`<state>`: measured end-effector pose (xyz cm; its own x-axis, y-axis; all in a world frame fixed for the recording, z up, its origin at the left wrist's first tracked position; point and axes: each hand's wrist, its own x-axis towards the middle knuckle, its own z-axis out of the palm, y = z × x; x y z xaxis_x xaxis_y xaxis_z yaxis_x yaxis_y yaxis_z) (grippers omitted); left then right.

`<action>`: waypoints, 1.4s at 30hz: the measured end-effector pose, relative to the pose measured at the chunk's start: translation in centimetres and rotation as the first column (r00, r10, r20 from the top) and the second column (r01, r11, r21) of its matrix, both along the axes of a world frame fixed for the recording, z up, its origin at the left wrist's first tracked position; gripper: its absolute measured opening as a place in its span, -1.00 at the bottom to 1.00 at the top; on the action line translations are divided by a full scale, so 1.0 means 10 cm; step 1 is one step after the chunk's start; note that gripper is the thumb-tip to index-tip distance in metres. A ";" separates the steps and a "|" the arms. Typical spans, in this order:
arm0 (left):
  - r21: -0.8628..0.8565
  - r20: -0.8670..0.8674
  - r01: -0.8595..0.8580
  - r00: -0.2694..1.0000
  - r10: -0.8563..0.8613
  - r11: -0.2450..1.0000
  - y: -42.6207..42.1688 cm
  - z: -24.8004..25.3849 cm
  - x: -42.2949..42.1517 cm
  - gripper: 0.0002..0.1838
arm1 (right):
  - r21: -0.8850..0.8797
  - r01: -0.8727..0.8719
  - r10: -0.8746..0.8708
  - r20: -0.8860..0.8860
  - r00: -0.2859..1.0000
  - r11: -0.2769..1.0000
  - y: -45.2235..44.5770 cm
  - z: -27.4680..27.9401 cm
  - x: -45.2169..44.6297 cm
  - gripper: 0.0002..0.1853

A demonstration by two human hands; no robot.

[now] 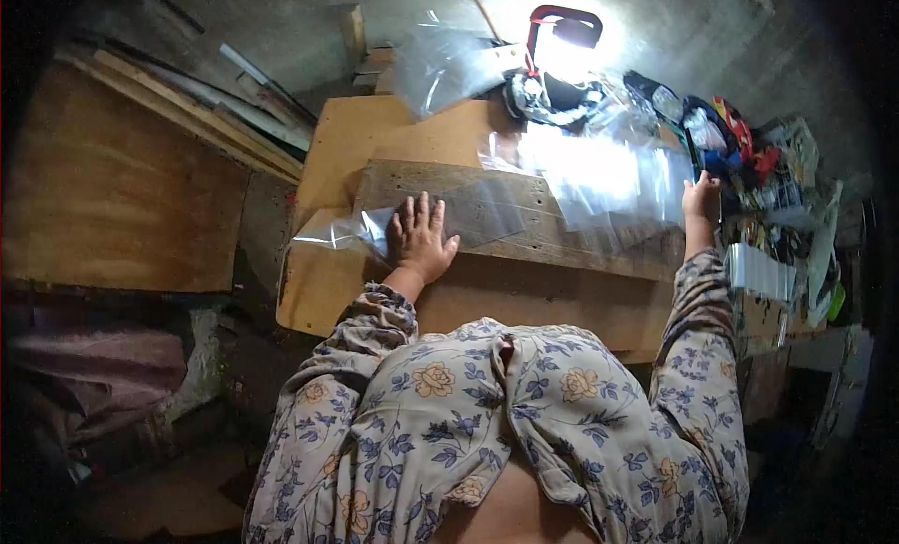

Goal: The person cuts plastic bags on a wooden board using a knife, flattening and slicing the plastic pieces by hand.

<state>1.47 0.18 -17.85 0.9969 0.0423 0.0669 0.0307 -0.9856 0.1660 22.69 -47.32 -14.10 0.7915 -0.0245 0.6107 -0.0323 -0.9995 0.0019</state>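
My left hand (426, 240) lies flat with fingers spread on a clear plastic sheet (487, 212), near the left end of a worn wooden board (524, 240). The sheet's crumpled end (328, 233) sticks out to the left of the hand. Over at the right end of the board, my right hand (700, 199) is closed around a thin dark tool (692, 153) pointing up and away; its exact kind is hard to make out. More clear plastic sheets (609, 183) lie on the board beside that hand, washed out by glare.
Beneath the board is a yellowish wooden table (412, 123). A bright lamp (565, 48) shines at the back wall. Bags and clutter (721, 137) crowd the right side, with a white container (760, 272) nearer me. Wooden planks (187, 104) lean at the left.
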 end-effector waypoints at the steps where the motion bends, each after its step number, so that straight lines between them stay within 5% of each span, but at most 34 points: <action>1: -0.015 0.010 0.014 1.000 -0.014 1.000 -0.01 -0.01 0.01 -0.29 | 0.001 -0.057 0.057 0.057 0.997 0.998 0.16 0.09 -0.04 -0.76; 3: -0.072 0.068 0.033 0.997 -0.028 0.997 -0.02 0.02 0.01 -0.37 | 0.531 -0.256 0.404 -0.183 0.896 0.808 1.09 0.28 -0.33 -0.74; 4: -0.189 0.144 0.109 0.986 -0.082 0.976 0.00 -0.05 0.01 -0.42 | 0.403 -0.604 0.632 0.077 0.771 0.687 1.41 -0.10 -0.35 -0.73; 5: -0.294 0.227 0.192 0.966 -0.126 0.936 0.02 -0.08 0.02 -0.47 | 0.487 -0.574 0.671 -0.034 0.741 0.659 1.90 -0.29 -0.53 -0.67; 6: -0.308 0.291 0.207 0.950 -0.116 0.929 -0.01 0.01 -0.03 -0.58 | 0.419 -0.477 0.633 -0.454 0.627 0.773 2.40 -0.03 -0.83 -0.59; 7: -0.300 0.291 0.192 0.951 -0.102 0.935 0.00 0.03 -0.08 -0.58 | 0.392 -0.365 0.535 -0.584 0.611 0.845 2.77 0.11 -1.10 -0.55; 11: -0.332 0.365 0.285 0.918 -0.157 0.899 0.08 0.20 -0.46 -0.66 | 0.409 -0.274 0.491 -0.678 0.547 0.870 3.25 0.00 -1.24 -0.59; 13: -0.754 0.136 0.020 0.983 0.126 0.657 0.10 0.21 -0.73 -0.69 | 0.483 -0.278 0.552 -0.641 0.533 0.830 3.25 -0.10 -1.15 -0.74; 14: -0.752 0.142 0.018 0.981 0.136 0.659 0.16 0.19 -0.82 -0.69 | 0.494 -0.324 0.587 -0.613 0.528 0.807 3.21 -0.15 -1.11 -0.77; 16: -0.951 -0.155 -0.263 0.859 0.488 0.161 0.28 0.19 -0.99 -0.52 | 0.498 -0.376 0.623 -0.586 0.518 0.781 3.17 -0.10 -1.09 -0.79; 17: -0.953 -0.151 -0.259 0.857 0.493 0.158 0.36 0.19 -1.03 -0.52 | 0.545 -0.475 0.723 -0.499 0.478 0.690 3.15 -0.08 -1.06 -0.81; 18: -0.873 -0.462 -0.333 0.797 0.389 -0.356 0.42 0.33 -1.03 -0.34 | 0.579 -0.567 0.811 -0.405 0.423 0.586 3.15 -0.03 -1.04 -0.82; 19: -0.544 -0.668 -0.355 0.732 0.136 -0.760 0.48 0.42 -1.01 -0.16 | 0.551 -0.658 0.858 -0.305 0.414 0.514 3.15 0.20 -1.08 -0.82; 20: -0.555 -0.573 -0.293 0.813 0.102 -0.779 0.53 0.40 -0.96 0.12 | 0.608 -0.661 0.894 -0.218 0.393 0.439 3.12 0.44 -1.15 -0.83; 21: -0.558 -0.568 -0.294 0.817 0.099 -0.776 0.64 0.37 -0.88 0.12 | 0.658 -0.661 0.918 -0.126 0.376 0.361 3.06 0.76 -1.27 -0.84; 22: -0.562 -0.202 -0.117 0.979 -0.001 -0.819 0.80 0.37 -0.77 0.08 | 0.625 -0.718 0.941 -0.087 0.327 0.307 2.94 1.03 -1.34 -0.82; 24: -0.489 0.214 0.031 0.973 -0.085 -0.872 1.02 0.53 -0.51 0.07 | 0.597 -0.780 0.977 -0.032 0.210 0.187 2.68 1.39 -1.44 -0.77; 26: -0.464 -0.259 0.016 0.954 0.152 -0.886 1.13 0.95 -0.23 -0.13 | 0.585 -0.772 0.968 -0.131 0.214 0.250 2.37 1.51 -1.54 -0.79; 30: -0.773 -0.028 0.104 0.980 0.198 -0.626 1.03 1.67 0.10 -0.45 | 0.679 -0.646 0.937 -0.270 0.221 0.348 1.89 1.23 -1.75 -0.83; 31: -0.783 -0.012 0.100 0.984 0.176 -0.614 0.94 1.84 0.13 -0.45 | 0.721 -0.648 0.969 -0.217 0.121 0.243 1.81 0.91 -1.70 -0.81; 33: -0.830 0.071 0.037 0.997 -0.041 -0.556 0.76 2.12 0.21 -0.47 | 0.735 -0.623 0.952 -0.303 0.054 0.269 1.82 0.65 -1.76 -0.72; 34: -0.923 0.031 0.016 0.999 -0.031 -0.385 0.55 2.32 0.16 -0.50 | 0.734 -0.646 0.975 -0.213 0.070 0.207 1.85 0.63 -1.76 -0.69; 35: -0.927 0.030 0.006 0.998 -0.057 -0.374 0.50 2.36 0.19 -0.50 | 0.728 -0.670 0.989 -0.125 0.082 0.147 1.90 0.60 -1.73 -0.64; 36: -0.921 0.054 -0.058 0.960 -0.274 -0.385 0.47 2.38 0.21 -0.50 | 0.778 -0.608 0.983 -0.065 0.169 0.157 1.97 0.48 -1.64 -0.64; 37: -0.915 0.074 -0.130 0.878 -0.474 -0.383 0.43 2.38 0.21 -0.50 | 0.964 -0.224 0.947 -0.071 0.314 0.146 2.09 0.74 -1.71 -0.70; 38: -0.923 0.060 -0.164 0.833 -0.550 -0.349 0.36 2.42 0.18 -0.49 | 0.877 -0.357 0.877 -0.134 0.461 0.322 2.24 1.08 -1.72 -0.74; 41: -0.972 0.084 -0.096 0.715 -0.694 -0.217 0.24 2.36 0.10 -0.49 | 0.960 -0.080 0.889 0.278 0.364 -0.267 2.54 1.33 -1.58 -0.75; 42: -0.975 -0.023 -0.164 0.750 -0.661 -0.153 0.16 2.39 0.03 -0.48 | 0.945 -0.021 0.892 0.316 0.323 -0.327 2.59 1.42 -1.61 -0.71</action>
